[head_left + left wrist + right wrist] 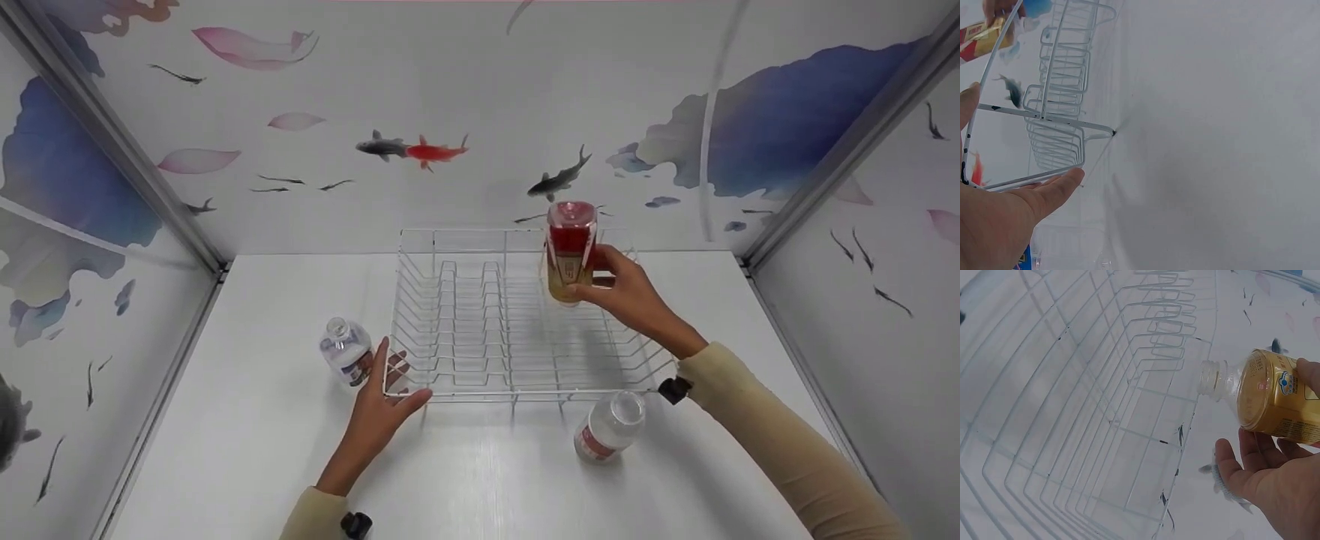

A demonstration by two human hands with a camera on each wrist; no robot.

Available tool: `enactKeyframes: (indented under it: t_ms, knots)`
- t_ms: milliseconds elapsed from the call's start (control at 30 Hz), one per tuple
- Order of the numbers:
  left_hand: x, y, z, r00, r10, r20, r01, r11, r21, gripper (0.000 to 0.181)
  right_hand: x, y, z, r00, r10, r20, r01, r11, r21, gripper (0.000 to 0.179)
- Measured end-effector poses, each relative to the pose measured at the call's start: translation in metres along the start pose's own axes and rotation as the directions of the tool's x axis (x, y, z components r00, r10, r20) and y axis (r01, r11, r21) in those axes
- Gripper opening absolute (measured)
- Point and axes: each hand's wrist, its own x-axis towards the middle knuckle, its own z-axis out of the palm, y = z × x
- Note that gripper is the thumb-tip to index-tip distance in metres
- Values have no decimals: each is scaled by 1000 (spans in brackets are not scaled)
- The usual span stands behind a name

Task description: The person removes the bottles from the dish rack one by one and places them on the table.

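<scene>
My right hand [626, 292] grips a plastic bottle [571, 251] with a red and gold label over the right rear part of a white wire dish rack [510, 395]. The bottle is upside down, its base facing up. In the right wrist view its clear, capless neck [1214, 381] points toward the wires, and the fingers wrap the label. My left hand [375, 412] holds the rack's near left corner, the thumb at the front rim and the other fingers about the left side. In the left wrist view a finger [1061, 188] lies along a wire.
A clear bottle [346, 352] with a dark label stands left of the rack, close to the left hand. Another clear bottle [611, 427] with a red label stands before the rack's right front. Printed walls [480, 97] enclose the white table [247, 420] at the back and sides.
</scene>
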Motion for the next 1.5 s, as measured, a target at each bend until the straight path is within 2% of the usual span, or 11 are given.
enactKeyframes:
  t_ms: [300, 967, 1300, 1500]
  knots:
    - [0, -1, 0, 1000, 6, 2, -6, 999, 47, 114, -8, -1, -2, 1000, -26, 10, 25, 1000, 9, 73]
    - [0, 0, 0, 1000, 6, -3, -6, 1000, 7, 112, -24, -15, 2, 997, -56, 46, 57, 998, -28, 75]
    - [0, 1, 2, 1000, 1, -11, 0, 1000, 21, 115, -28, -19, 4, 994, -88, 61, 90, 995, -30, 72]
    - [-1, 1, 2, 1000, 24, -19, -24, 999, 27, 112, -32, -22, 5, 993, -94, 77, 99, 993, -63, 75]
